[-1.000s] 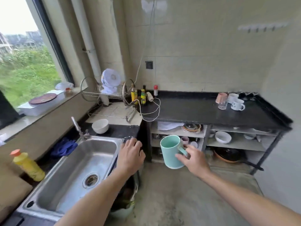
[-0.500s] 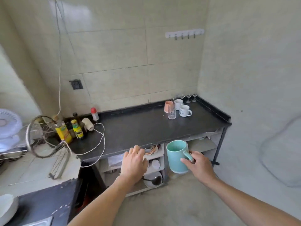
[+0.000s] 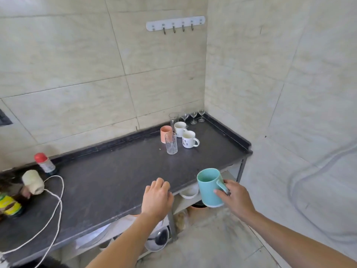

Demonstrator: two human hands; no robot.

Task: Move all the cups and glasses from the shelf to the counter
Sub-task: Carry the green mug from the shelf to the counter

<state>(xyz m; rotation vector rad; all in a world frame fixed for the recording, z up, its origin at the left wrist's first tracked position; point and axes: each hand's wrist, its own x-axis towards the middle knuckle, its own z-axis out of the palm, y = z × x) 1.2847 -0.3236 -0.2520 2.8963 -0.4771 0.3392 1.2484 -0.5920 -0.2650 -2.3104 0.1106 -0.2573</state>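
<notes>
Now the teal mug (image 3: 209, 187) hangs nearer the counter (image 3: 116, 180)

Two hands, left (image 3: 157, 198) and right (image 3: 236, 198). One teal mug (image 3: 208, 187) at five o'clock. On the counter (image 3: 116, 180) toward one o'clock: two white mugs (image 3: 179, 129) (image 3: 189, 139), one pink cup (image 3: 166, 134), two tall glasses (image 3: 171, 143) (image 3: 173, 118), and three wine glasses (image 3: 184, 116) (image 3: 193, 117) (image 3: 201, 115) in the corner. At nine o'clock: one red-capped bottle (image 3: 44, 163), one yellow-labelled bottle (image 3: 9, 205), one roll of twine (image 3: 33, 181). One hook rail (image 3: 175, 23) at twelve o'clock carrying four hooks. Below the counter, one white bowl (image 3: 189, 192) and one ladle (image 3: 157, 239).
</notes>
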